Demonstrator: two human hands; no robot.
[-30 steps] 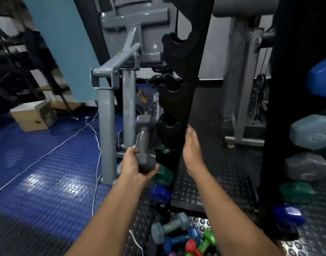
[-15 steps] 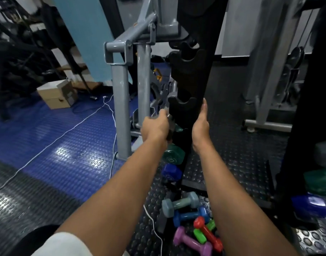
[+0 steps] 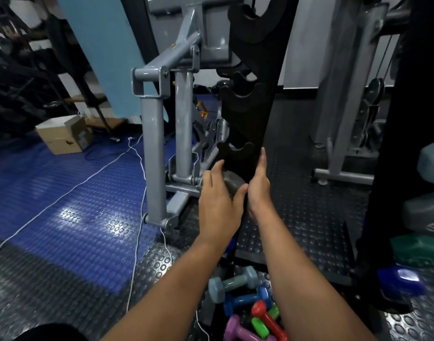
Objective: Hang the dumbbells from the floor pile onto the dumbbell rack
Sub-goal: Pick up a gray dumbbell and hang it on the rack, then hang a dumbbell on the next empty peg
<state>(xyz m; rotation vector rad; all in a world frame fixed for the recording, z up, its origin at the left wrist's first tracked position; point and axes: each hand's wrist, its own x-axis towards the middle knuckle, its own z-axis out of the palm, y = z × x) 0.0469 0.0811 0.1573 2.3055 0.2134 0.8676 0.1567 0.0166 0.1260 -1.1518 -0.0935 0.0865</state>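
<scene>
The left hand (image 3: 217,205) grips the grey dumbbell (image 3: 232,184) at the rack (image 3: 247,124) edge, the right hand (image 3: 259,185) lies open on it; the dumbbell may slip from its notch

Head view, angled down, seemingly close range

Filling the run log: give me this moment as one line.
step: seating grey dumbbell on rack | left hand: holds dumbbell | right hand: flat against rack | floor pile: remaining
</scene>
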